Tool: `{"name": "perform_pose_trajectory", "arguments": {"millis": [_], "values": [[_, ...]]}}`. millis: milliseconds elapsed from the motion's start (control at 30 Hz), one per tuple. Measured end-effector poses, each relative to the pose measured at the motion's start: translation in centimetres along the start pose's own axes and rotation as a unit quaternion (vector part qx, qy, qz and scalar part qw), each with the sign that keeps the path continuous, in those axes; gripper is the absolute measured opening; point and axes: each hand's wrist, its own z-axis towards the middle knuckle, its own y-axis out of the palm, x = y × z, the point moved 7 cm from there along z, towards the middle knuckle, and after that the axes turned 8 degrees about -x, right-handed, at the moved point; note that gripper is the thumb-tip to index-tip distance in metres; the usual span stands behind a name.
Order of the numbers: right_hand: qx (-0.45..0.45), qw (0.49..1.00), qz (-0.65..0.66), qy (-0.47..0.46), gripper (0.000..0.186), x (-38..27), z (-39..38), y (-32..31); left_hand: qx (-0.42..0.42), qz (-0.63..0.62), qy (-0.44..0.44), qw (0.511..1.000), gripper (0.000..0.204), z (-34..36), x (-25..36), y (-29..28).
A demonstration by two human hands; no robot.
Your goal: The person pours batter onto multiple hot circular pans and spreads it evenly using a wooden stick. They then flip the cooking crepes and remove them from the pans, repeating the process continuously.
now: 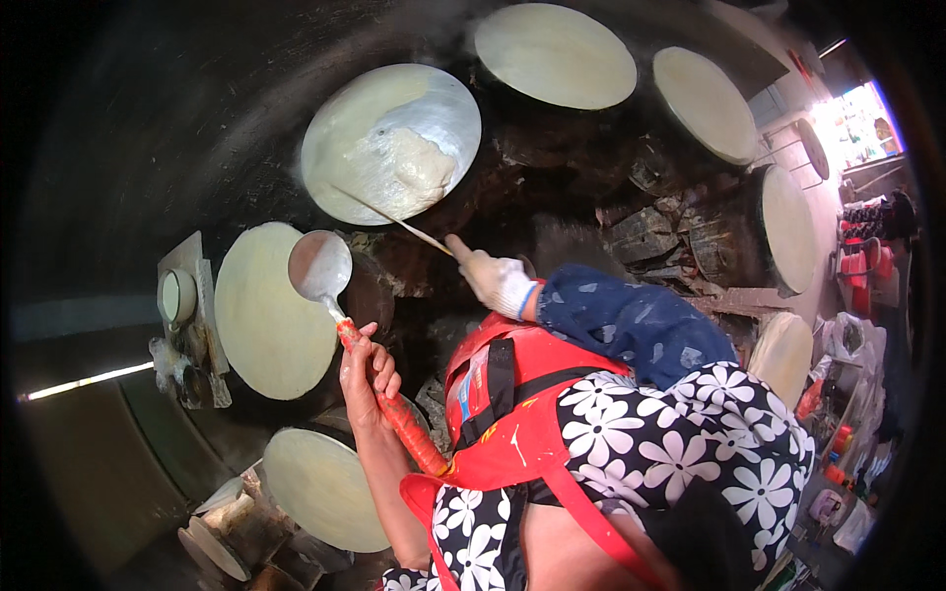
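Note:
My left hand [369,372] is closed around the red-wrapped handle of a metal ladle [321,268], whose round bowl points up and away from me. In a white glove, my right hand [493,282] grips a thin wooden spreading stick [402,225]. The stick's far end reaches over a round griddle [455,103]. On that griddle lies a wet, lumpy mass of pale batter [404,165], with a thin pale layer along the left and top and bare shiny metal at the upper right. The ladle's bowl hangs over the right edge of a neighbouring batter-covered griddle [266,315].
More round griddles covered with pale sheets curve around me, one at the top [557,57], another at the upper right [705,103] and one at the lower left [325,492]. A small white pot [177,297] stands at the left. Plastic bags [852,360] and goods crowd the right.

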Motion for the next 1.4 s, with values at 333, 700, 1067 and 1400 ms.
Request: {"name": "perform_pose_trajectory", "arguments": {"millis": [333,700,1067,1400], "values": [[0.075,0.994,0.08,0.024,0.065,9.0,1.3,-9.0,0.024,-0.003,-0.019,1.0,0.03,4.8,-0.8,4.3],[-0.031,0.999,0.016,-0.012,0.061,17.4,2.6,-16.1,0.062,-0.021,-0.029,0.997,0.031,10.6,-2.0,8.5],[-0.151,0.984,-0.068,-0.067,0.063,19.2,5.9,-19.6,0.11,-0.042,-0.021,0.993,0.031,13.5,-3.4,12.1],[0.001,0.997,-0.055,-0.061,0.064,12.4,24.0,-24.5,0.107,-0.039,-0.034,0.993,0.03,15.0,-3.8,14.4]]}}
